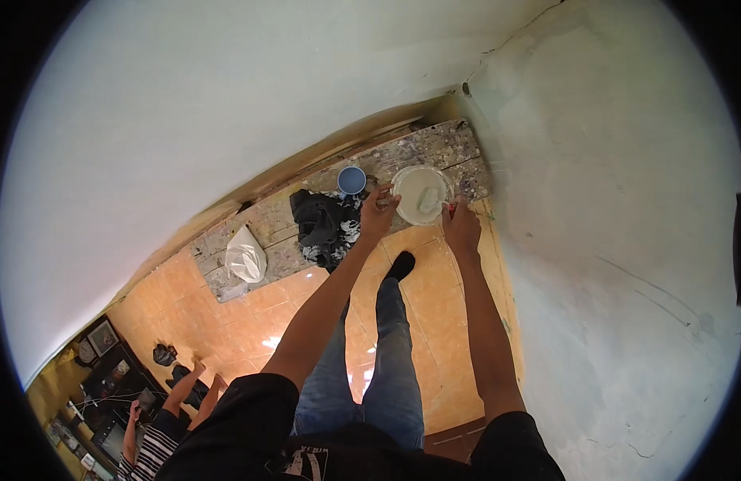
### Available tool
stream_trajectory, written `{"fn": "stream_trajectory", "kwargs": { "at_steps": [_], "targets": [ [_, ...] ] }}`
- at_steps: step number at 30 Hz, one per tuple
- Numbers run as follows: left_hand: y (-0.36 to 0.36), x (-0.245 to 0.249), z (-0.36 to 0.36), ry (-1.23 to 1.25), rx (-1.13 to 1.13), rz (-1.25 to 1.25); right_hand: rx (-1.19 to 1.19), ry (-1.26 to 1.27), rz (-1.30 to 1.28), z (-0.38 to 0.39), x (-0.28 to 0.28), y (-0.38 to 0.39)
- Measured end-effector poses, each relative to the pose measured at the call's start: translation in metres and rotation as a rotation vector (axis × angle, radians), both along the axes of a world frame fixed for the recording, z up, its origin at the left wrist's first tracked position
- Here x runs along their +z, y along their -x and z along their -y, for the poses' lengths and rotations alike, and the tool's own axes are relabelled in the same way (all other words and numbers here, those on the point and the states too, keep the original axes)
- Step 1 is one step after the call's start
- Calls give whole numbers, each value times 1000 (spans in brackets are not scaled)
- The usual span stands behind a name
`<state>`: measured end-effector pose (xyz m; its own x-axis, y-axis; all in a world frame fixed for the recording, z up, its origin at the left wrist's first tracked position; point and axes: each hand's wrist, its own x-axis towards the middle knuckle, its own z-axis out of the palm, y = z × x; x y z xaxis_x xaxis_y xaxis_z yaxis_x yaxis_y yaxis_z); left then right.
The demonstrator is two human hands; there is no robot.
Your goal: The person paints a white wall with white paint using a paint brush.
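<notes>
A whitish round bucket (397,178) stands on a paint-spattered plank bench (459,144), with a pale lump or tool head (429,200) inside it. My left hand (378,215) pinches the bucket's left rim between thumb and fingers. At the right rim, my right hand (463,228) is closed around a small red handle (451,210); whether it joins the pale piece in the bucket cannot be made out. Left of the bucket are a blue cup (352,180) and a dark, white-smeared cloth (318,218).
A white bag (246,258) lies toward the bench's left end. Pale walls meet at a corner behind the bench; the right wall (603,240) is close to my right arm. Another person (158,441) is on the tiled floor at lower left, beside a dark cabinet (114,385).
</notes>
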<state>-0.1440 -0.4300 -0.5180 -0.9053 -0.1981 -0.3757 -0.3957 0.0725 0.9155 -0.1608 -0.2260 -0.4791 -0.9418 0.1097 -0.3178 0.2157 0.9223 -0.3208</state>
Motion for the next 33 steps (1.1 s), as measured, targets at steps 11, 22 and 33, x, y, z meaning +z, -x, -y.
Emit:
{"fn": "stream_trajectory", "kwargs": {
  "at_steps": [11,22,33],
  "targets": [
    [-7,-1,-6,-14,72,-16,-31,34,-42,-2,0,-3],
    [-36,10,6,113,151,-61,-327,318,-336,10,19,-59],
    [-137,2,98,168,354,45,200,541,81,118,22,-119]
  ]
}}
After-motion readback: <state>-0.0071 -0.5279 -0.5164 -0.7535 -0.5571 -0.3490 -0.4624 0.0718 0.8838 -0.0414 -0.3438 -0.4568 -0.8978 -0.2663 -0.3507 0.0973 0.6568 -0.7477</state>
